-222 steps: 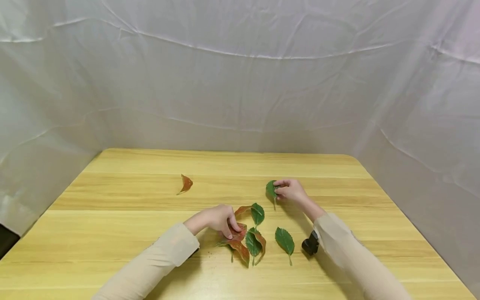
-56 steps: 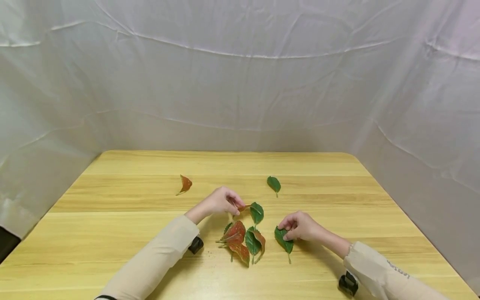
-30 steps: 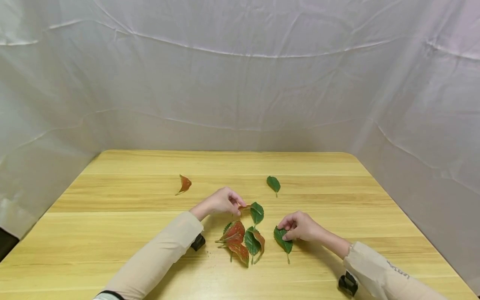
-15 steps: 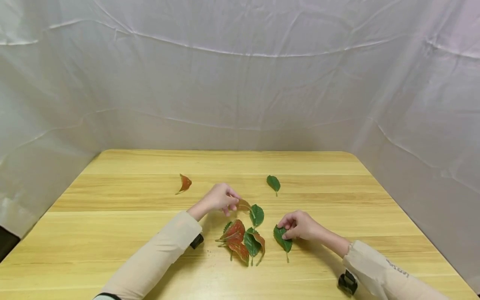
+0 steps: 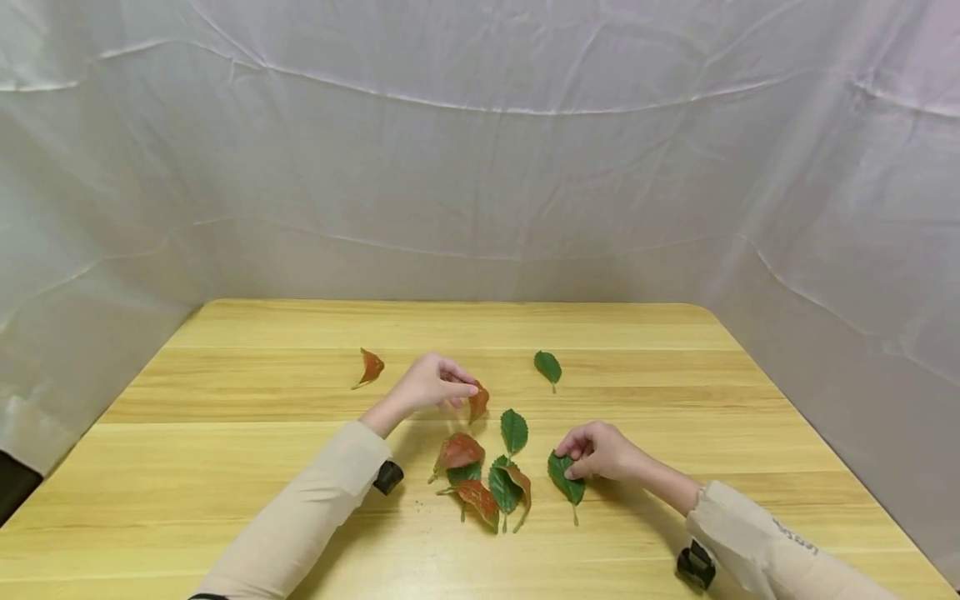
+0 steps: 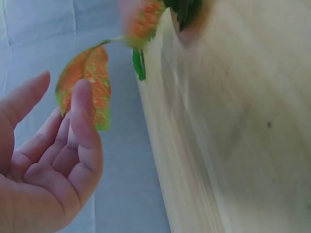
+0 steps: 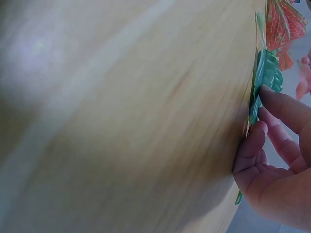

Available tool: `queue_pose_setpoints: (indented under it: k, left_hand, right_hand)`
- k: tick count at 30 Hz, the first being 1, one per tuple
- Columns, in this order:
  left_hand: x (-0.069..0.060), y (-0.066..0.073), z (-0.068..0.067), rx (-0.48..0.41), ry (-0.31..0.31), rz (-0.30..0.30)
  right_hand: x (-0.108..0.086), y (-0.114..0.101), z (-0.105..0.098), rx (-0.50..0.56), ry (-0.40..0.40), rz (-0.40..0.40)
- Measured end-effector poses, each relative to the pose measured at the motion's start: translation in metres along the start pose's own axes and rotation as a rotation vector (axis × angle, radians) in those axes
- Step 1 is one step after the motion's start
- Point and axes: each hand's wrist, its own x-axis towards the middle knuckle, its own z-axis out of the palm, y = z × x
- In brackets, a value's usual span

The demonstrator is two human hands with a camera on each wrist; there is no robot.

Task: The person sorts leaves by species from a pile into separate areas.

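Both hands grasping: a red leaf (image 5: 478,402) in the left hand (image 5: 435,385), a green leaf (image 5: 566,482) in the right hand (image 5: 606,454).
The red leaf is held above the bench (image 5: 135,500), though which fingers grip it is hard to make out; the right thumb and fingertips pinch the green leaf at the bench's surface, beside a mixed clump of leaves (image 5: 480,500). Farther off lie a curled red one (image 5: 371,367) and a flat green one (image 5: 547,366), well apart.
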Motion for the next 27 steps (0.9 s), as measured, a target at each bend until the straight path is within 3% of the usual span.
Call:
queue_pose_setpoints:
  k: [6,9,20,27]
  left_hand:
    - [0.0,-0.001,-0.011,-0.142,0.036,-0.027]
    - [0.0,-0.001,-0.016,-0.17,0.043,-0.034]
    - [0.002,-0.009,-0.036,0.004,0.15,-0.032]
    - [0.003,-0.013,-0.049,0.045,0.202,-0.039]
  right_hand:
    - [0.0,0.0,0.0,0.005,0.001,0.008]
    - [-0.001,0.0,0.0,0.007,0.003,0.008]
    - [-0.001,-0.001,0.001,0.012,0.006,0.007]
    - [-0.001,-0.001,0.001,0.014,0.007,0.008]
